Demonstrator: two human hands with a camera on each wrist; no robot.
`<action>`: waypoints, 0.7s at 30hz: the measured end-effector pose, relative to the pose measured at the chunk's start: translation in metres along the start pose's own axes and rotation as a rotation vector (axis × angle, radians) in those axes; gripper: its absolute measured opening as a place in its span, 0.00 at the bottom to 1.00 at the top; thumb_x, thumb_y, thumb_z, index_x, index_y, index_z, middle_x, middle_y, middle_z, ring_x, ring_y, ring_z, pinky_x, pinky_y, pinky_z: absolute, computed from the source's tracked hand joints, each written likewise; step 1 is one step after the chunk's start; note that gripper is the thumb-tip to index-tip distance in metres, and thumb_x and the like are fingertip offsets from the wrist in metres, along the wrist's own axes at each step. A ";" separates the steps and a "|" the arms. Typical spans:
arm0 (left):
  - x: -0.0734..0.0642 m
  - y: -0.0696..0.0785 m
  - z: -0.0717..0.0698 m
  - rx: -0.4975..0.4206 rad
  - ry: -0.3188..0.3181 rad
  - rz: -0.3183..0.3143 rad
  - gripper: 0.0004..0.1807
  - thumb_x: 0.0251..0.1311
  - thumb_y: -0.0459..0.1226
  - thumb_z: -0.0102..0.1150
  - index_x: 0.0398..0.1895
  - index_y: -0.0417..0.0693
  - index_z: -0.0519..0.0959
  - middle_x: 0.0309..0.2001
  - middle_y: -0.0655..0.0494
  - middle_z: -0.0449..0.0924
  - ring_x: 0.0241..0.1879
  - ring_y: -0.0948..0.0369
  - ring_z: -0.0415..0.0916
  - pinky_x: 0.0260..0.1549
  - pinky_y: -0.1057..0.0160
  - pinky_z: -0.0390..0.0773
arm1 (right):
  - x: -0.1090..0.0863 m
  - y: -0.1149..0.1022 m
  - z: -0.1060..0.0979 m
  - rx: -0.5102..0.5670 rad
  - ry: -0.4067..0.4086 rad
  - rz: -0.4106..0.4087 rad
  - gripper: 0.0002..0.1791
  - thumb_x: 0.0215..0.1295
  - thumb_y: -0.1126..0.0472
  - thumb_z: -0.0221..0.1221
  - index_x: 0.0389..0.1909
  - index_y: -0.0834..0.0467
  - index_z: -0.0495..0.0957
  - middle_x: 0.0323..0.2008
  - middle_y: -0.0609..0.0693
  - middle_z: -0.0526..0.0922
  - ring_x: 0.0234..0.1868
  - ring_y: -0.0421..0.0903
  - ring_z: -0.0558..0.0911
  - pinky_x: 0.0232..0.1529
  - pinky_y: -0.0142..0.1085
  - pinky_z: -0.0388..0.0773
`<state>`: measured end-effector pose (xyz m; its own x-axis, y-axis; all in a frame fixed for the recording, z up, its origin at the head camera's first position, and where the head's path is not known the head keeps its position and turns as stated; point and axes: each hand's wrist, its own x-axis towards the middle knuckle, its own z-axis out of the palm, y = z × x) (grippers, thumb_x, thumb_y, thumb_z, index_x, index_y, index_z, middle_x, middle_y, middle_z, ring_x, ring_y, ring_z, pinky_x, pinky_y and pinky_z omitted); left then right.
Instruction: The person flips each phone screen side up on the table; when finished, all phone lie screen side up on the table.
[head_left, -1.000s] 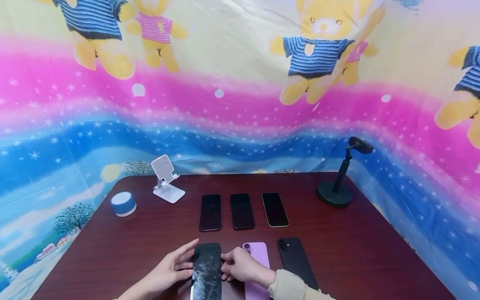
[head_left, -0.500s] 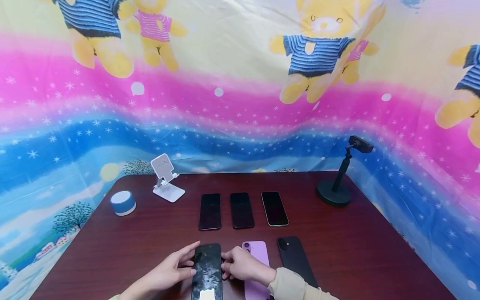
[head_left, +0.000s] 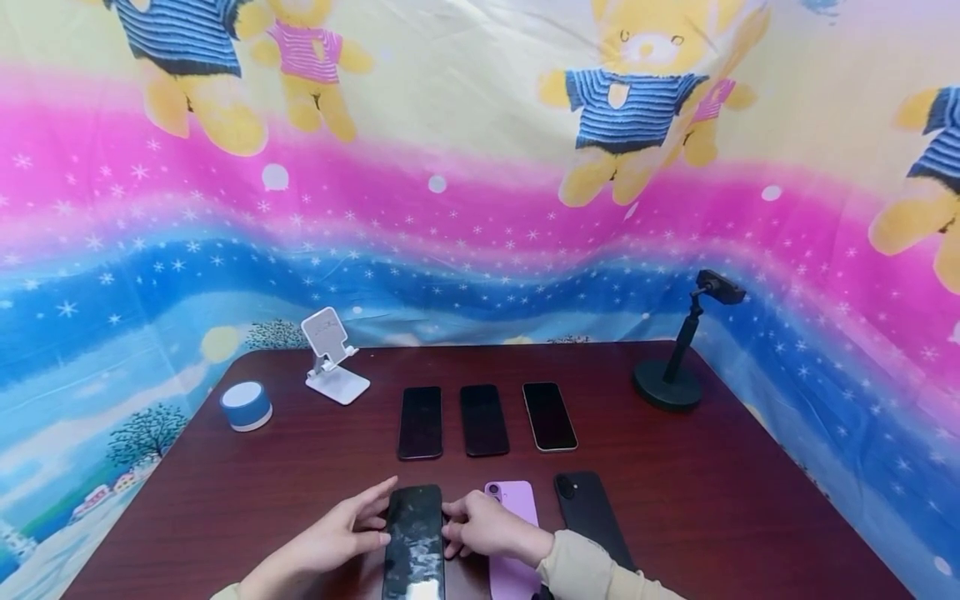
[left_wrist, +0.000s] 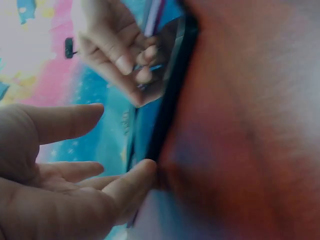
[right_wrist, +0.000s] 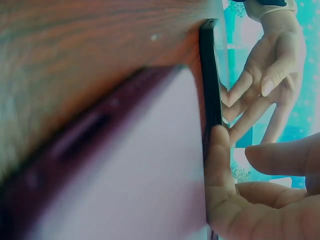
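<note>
A black phone (head_left: 414,533) lies screen up at the table's near side, its glass smudged with pale reflections. My left hand (head_left: 341,529) is spread along its left edge, with a finger touching the side in the left wrist view. On the opposite edge rests my right hand (head_left: 483,527), its fingers loosely bent, a fingertip against the phone's dark side (right_wrist: 212,75) in the right wrist view. The right forearm and hand pass over a purple phone (head_left: 521,504), which lies camera side up. Right of that is a black phone with its camera facing up (head_left: 596,517), partly covered by the sleeve.
Farther back, three dark-screened phones lie in a row: left (head_left: 421,422), middle (head_left: 484,421) and right (head_left: 550,417). A white phone stand (head_left: 337,383) and a blue-and-white cylinder (head_left: 247,407) are at the left. A black stand (head_left: 669,385) is at the back right.
Both hands keep almost the same place at the phone's edges. A bright reflection has appeared on the lower part of its screen.
</note>
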<state>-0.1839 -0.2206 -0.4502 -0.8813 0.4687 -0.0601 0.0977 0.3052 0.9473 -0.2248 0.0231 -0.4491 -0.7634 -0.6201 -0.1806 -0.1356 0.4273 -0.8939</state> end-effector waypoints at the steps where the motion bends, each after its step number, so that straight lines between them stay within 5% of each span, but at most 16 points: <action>1: 0.001 0.001 -0.002 -0.007 0.006 -0.003 0.40 0.62 0.30 0.56 0.71 0.26 0.46 0.63 0.16 0.54 0.57 0.32 0.68 0.51 0.48 0.76 | -0.001 0.000 -0.002 0.012 -0.003 -0.001 0.23 0.63 0.72 0.55 0.58 0.77 0.69 0.26 0.62 0.85 0.30 0.60 0.85 0.26 0.36 0.81; 7: 0.009 0.012 -0.005 0.027 0.079 0.032 0.36 0.62 0.31 0.57 0.68 0.23 0.53 0.59 0.20 0.64 0.56 0.32 0.68 0.51 0.42 0.74 | -0.014 -0.002 -0.022 0.021 0.013 -0.036 0.23 0.64 0.69 0.56 0.59 0.74 0.70 0.25 0.60 0.83 0.28 0.59 0.85 0.25 0.37 0.81; 13: 0.029 0.026 0.008 0.100 0.111 0.107 0.31 0.61 0.31 0.59 0.64 0.25 0.61 0.56 0.25 0.70 0.53 0.35 0.71 0.49 0.49 0.77 | -0.039 -0.001 -0.041 -0.103 0.095 -0.077 0.22 0.64 0.64 0.58 0.54 0.74 0.71 0.23 0.52 0.79 0.20 0.48 0.82 0.19 0.29 0.73; 18: 0.053 0.034 0.026 0.160 0.094 0.134 0.27 0.59 0.31 0.61 0.60 0.30 0.67 0.53 0.30 0.74 0.49 0.39 0.74 0.44 0.53 0.79 | -0.067 0.012 -0.046 -0.212 0.159 -0.072 0.25 0.61 0.61 0.59 0.53 0.75 0.70 0.21 0.45 0.75 0.14 0.36 0.74 0.17 0.28 0.71; 21: 0.070 0.037 0.035 0.187 0.049 0.130 0.26 0.58 0.32 0.61 0.59 0.30 0.69 0.53 0.32 0.76 0.48 0.40 0.76 0.43 0.52 0.80 | -0.084 0.018 -0.049 -0.204 0.197 -0.043 0.29 0.61 0.61 0.60 0.55 0.79 0.66 0.26 0.48 0.72 0.15 0.38 0.77 0.14 0.30 0.72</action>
<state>-0.2256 -0.1476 -0.4300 -0.8766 0.4748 0.0785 0.2919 0.3948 0.8712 -0.1943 0.1151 -0.4295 -0.8597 -0.5090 -0.0435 -0.2791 0.5392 -0.7946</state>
